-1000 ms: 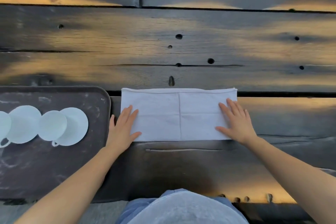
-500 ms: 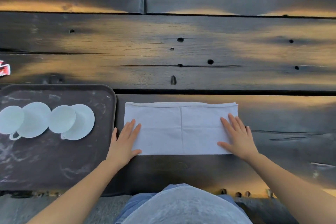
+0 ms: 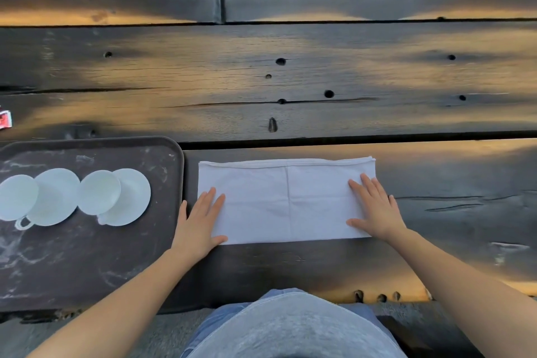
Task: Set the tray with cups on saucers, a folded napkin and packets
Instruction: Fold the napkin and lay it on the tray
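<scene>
White folded cloth napkin [image 3: 286,200] lies on the dark wooden plank table [image 3: 290,81], just right of the dark rectangular tray [image 3: 87,256]. Left hand [image 3: 200,224] and right hand [image 3: 374,209] press flat, fingers spread, on its ends, gripping nothing. Two white cups on saucers [image 3: 75,197] sit on the tray.

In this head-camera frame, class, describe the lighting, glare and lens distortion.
Head view: warm orange glare streaks the dark table; the napkin and cups look bluish-white; plank lines bow from the wide lens; edges are slightly soft.
</scene>
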